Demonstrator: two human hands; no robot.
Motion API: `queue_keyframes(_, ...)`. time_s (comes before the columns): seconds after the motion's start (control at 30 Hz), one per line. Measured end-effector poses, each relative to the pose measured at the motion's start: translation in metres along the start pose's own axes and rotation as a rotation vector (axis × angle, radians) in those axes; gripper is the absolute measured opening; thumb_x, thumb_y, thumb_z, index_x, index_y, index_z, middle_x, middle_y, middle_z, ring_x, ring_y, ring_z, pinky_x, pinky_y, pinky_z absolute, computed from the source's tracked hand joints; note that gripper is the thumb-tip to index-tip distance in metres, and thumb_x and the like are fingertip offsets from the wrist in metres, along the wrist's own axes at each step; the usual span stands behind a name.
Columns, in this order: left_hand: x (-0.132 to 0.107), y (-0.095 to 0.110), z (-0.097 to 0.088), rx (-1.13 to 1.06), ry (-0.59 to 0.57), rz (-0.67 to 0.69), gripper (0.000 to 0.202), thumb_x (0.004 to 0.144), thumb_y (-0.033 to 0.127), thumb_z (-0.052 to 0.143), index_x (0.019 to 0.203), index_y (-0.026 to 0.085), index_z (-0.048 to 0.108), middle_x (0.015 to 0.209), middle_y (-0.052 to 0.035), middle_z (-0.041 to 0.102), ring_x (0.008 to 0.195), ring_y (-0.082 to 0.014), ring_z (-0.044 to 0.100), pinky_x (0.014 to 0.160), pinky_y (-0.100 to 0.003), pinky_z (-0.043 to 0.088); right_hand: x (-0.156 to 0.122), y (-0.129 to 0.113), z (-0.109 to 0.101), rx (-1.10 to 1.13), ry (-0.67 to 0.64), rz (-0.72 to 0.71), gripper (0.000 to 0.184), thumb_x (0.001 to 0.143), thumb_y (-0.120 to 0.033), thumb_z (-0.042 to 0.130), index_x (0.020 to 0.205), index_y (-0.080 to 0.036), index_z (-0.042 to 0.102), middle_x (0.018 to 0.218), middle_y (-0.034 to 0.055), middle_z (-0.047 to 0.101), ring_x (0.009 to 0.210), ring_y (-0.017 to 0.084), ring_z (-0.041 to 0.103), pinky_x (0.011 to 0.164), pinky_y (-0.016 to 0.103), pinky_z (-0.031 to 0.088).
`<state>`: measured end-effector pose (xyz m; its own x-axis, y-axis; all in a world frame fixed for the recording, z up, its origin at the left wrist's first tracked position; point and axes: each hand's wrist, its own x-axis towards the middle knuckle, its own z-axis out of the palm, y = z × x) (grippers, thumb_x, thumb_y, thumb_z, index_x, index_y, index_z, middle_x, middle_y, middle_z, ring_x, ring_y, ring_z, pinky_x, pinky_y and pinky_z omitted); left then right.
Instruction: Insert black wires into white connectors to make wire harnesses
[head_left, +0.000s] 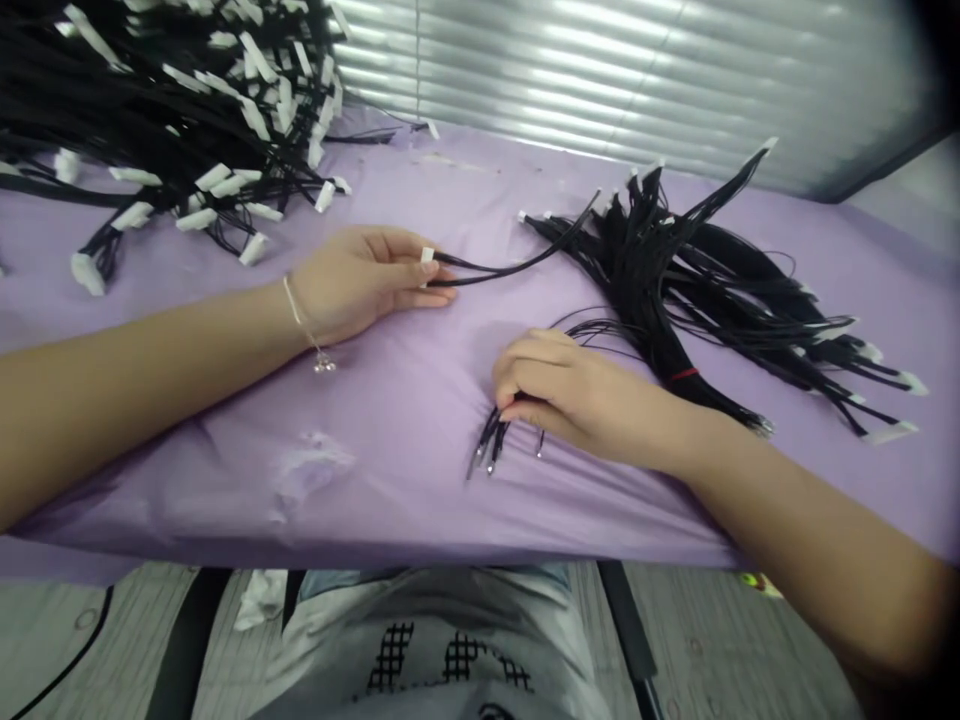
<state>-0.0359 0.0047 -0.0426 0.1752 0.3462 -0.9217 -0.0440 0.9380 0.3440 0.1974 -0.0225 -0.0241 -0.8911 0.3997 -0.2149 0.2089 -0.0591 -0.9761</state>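
Note:
My left hand (367,280) pinches a thin black cable (517,268) by its small white connector (427,256). From there the cable curves to the right, up towards a bundle of black cables. Lower and to the right, my right hand (570,390) is closed around several thin black wires (491,435). Their metal-tipped ends stick out below the fingers, over the purple table cover (405,430). Behind my right hand lies the bundle of black wire harnesses (637,270), tied with a red band (682,374).
A large heap of black cables (150,110) with white connectors covers the back left of the table. Window blinds (525,70) stand along the back edge. My lap (442,640) is just below the front edge.

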Motion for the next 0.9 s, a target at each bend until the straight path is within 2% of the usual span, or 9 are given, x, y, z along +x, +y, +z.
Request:
queue_keyframes(0.1,0.002,0.001,-0.003,-0.019,0.008,-0.008,0.007,0.080,0.000,0.056,0.077,0.004,0.061,0.082,-0.0066,0.068,0.086,-0.0237,0.070,0.096,-0.047,0.047,0.001,-0.005,0.000,0.008,0.081,0.020,0.010,0.092,-0.022,0.045,0.085,-0.019,0.052,0.084,0.0040,0.058,0.084,0.015,0.052,0.084,0.031,0.043)
queue_keyframes(0.2,-0.004,0.004,0.000,0.018,0.033,-0.025,0.004,0.079,0.002,0.059,0.077,0.003,0.063,0.081,-0.0080,0.070,0.082,-0.0229,0.070,0.095,-0.047,0.047,0.001,-0.009,-0.002,-0.002,0.191,0.015,0.008,0.091,-0.020,0.047,0.090,-0.018,0.055,0.086,0.0039,0.061,0.085,0.015,0.054,0.083,0.029,0.044)
queue_keyframes(0.33,-0.023,0.014,0.016,0.120,0.042,-0.122,0.007,0.077,0.011,0.066,0.081,0.006,0.068,0.092,-0.0092,0.071,0.084,-0.0197,0.069,0.094,-0.039,0.050,0.000,-0.012,-0.004,0.017,0.280,-0.058,0.010,0.090,-0.018,0.049,0.091,-0.016,0.059,0.085,0.0054,0.062,0.082,0.014,0.055,0.076,0.028,0.045)
queue_keyframes(0.47,-0.041,0.019,0.032,0.076,0.027,-0.231,0.013,0.077,0.015,0.067,0.090,0.012,0.070,0.101,-0.0072,0.071,0.094,-0.0193,0.067,0.090,-0.031,0.052,-0.001,-0.014,-0.005,0.077,0.315,-0.051,0.008,0.087,-0.018,0.052,0.083,-0.013,0.058,0.079,0.0043,0.060,0.077,0.012,0.053,0.073,0.025,0.045)
queue_keyframes(0.53,-0.046,0.018,0.036,0.020,-0.027,-0.318,0.012,0.079,0.015,0.065,0.091,0.013,0.069,0.101,-0.0071,0.071,0.094,-0.0194,0.067,0.087,-0.029,0.053,-0.001,-0.015,-0.005,0.096,0.346,0.022,0.007,0.086,-0.017,0.053,0.081,-0.013,0.057,0.077,0.0027,0.059,0.073,0.010,0.052,0.070,0.022,0.043)
queue_keyframes(0.67,-0.049,0.014,0.036,-0.098,-0.147,-0.464,0.011,0.083,0.013,0.061,0.091,0.013,0.069,0.104,-0.0082,0.070,0.090,-0.0178,0.068,0.083,-0.026,0.055,0.000,-0.014,-0.006,0.141,0.373,0.264,0.009,0.084,-0.019,0.055,0.077,-0.014,0.057,0.071,-0.0012,0.057,0.065,0.007,0.050,0.060,0.018,0.040)
queue_keyframes(0.8,-0.049,0.013,0.034,-0.148,-0.166,-0.494,0.013,0.085,0.009,0.057,0.091,0.013,0.067,0.098,-0.0069,0.071,0.088,-0.0166,0.069,0.080,-0.023,0.057,0.003,-0.014,-0.005,0.167,0.339,0.461,0.013,0.084,-0.019,0.054,0.072,-0.015,0.058,0.065,-0.0035,0.056,0.059,0.006,0.048,0.055,0.019,0.037)
queue_keyframes(0.9,-0.049,0.014,0.035,-0.180,-0.200,-0.511,0.013,0.085,0.007,0.056,0.090,0.013,0.066,0.094,-0.0057,0.071,0.085,-0.0160,0.069,0.077,-0.023,0.058,0.005,-0.015,-0.004,0.181,0.346,0.524,0.014,0.084,-0.019,0.054,0.070,-0.016,0.059,0.064,-0.0039,0.057,0.058,0.006,0.049,0.053,0.020,0.037)
